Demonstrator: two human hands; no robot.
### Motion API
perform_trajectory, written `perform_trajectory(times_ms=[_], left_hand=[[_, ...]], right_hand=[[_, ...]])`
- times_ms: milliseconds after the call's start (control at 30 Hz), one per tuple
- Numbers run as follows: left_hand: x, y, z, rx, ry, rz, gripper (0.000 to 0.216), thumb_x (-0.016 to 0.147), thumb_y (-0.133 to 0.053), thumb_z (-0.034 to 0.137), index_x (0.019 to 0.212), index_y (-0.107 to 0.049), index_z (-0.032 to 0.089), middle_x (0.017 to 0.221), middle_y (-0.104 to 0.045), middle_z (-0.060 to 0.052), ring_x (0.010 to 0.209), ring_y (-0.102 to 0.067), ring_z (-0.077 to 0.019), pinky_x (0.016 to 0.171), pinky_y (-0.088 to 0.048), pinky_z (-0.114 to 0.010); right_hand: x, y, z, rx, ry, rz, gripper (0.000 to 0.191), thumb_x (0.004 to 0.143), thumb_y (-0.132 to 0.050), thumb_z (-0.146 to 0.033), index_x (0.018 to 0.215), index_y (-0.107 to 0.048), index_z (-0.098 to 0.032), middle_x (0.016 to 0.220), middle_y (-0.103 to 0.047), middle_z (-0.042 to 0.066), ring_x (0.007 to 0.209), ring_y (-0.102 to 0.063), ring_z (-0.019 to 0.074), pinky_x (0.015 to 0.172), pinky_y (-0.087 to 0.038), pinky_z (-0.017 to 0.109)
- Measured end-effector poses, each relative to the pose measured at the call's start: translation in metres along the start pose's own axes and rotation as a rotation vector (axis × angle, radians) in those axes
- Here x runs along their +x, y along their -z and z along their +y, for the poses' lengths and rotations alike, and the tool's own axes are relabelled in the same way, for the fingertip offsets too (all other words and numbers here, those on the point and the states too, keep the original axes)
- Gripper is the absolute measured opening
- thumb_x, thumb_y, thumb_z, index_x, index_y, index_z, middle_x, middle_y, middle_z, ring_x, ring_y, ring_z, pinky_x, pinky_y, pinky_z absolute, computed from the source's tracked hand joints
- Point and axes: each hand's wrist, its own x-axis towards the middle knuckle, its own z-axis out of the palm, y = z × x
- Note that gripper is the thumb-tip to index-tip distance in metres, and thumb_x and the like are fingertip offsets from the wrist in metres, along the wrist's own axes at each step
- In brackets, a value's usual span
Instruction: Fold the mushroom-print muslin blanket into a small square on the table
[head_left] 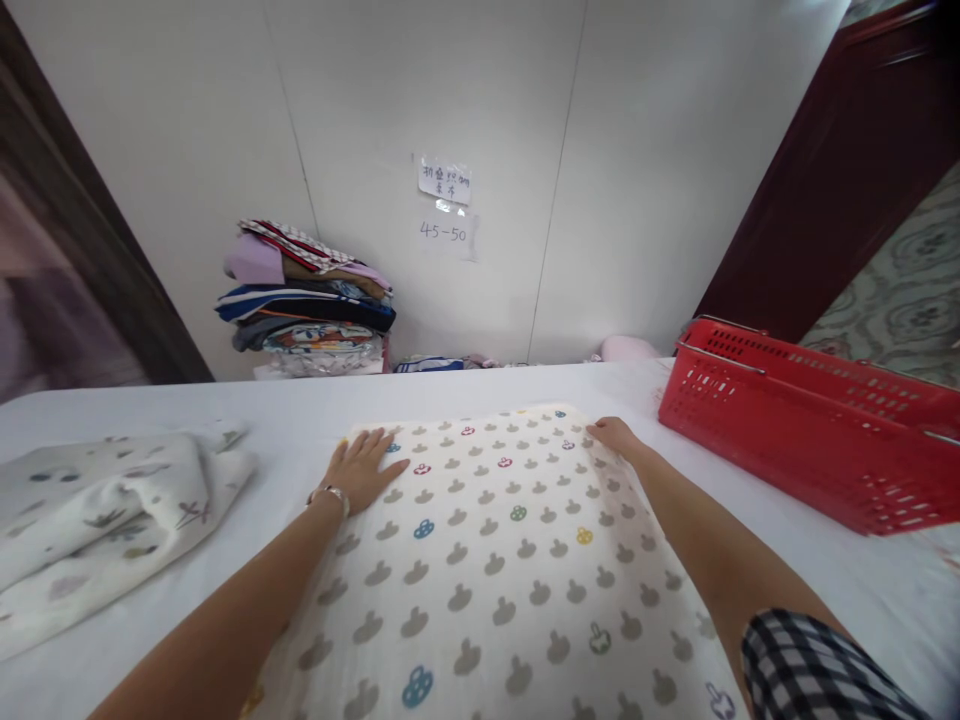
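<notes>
A white cloth (480,580) printed with grey mushrooms and a few coloured ones is spread out in front of me, running off the bottom of the view. Flat on its far left corner lies my left hand (364,468), fingers spread, with a bracelet at the wrist. At the far right edge, my right hand (611,433) has its fingers closed on the cloth's border; the fingertips are partly hidden. A black-and-white checked sleeve (817,665) covers my right arm.
To the left lies a crumpled white printed cloth (127,510) on the white-covered table (300,405). A red plastic basket (795,420) stands at the right. Behind the table rises a stack of folded fabrics (307,300). Handwritten paper notes (445,182) hang on the wall.
</notes>
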Motion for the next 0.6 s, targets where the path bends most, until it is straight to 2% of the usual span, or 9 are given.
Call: perform_trajectory(times_ms=[400, 500, 600], left_hand=[[-0.002, 0.002, 0.001, -0.004, 0.001, -0.004, 0.073, 0.082, -0.029, 0.064, 0.141, -0.027, 0.023, 0.149, -0.019, -0.002, 0.138, -0.011, -0.0253, 0.111, -0.006, -0.046], [-0.002, 0.002, 0.001, -0.005, -0.001, 0.002, 0.073, 0.081, -0.029, 0.065, 0.141, -0.027, 0.023, 0.149, -0.020, -0.002, 0.138, -0.010, -0.0251, 0.111, -0.006, -0.046], [-0.001, 0.002, 0.000, 0.001, -0.001, 0.004, 0.073, 0.081, -0.029, 0.064, 0.141, -0.027, 0.024, 0.149, -0.020, -0.002, 0.138, -0.010, -0.0243, 0.111, -0.007, -0.045]], right_hand=[[0.005, 0.000, -0.010, -0.104, -0.022, -0.019, 0.015, 0.069, -0.065, -0.025, 0.079, -0.070, -0.015, 0.092, -0.068, 0.011, 0.087, -0.061, 0.0234, 0.065, -0.042, 0.025], [0.007, 0.002, -0.013, -0.065, -0.031, -0.039, 0.012, 0.069, -0.066, -0.026, 0.071, -0.069, -0.015, 0.085, -0.068, 0.010, 0.084, -0.062, 0.0231, 0.065, -0.043, 0.025], [0.007, 0.005, -0.013, 0.010, -0.053, -0.063, 0.017, 0.071, -0.066, -0.031, 0.067, -0.068, -0.015, 0.078, -0.068, 0.009, 0.078, -0.062, 0.0214, 0.063, -0.043, 0.025]])
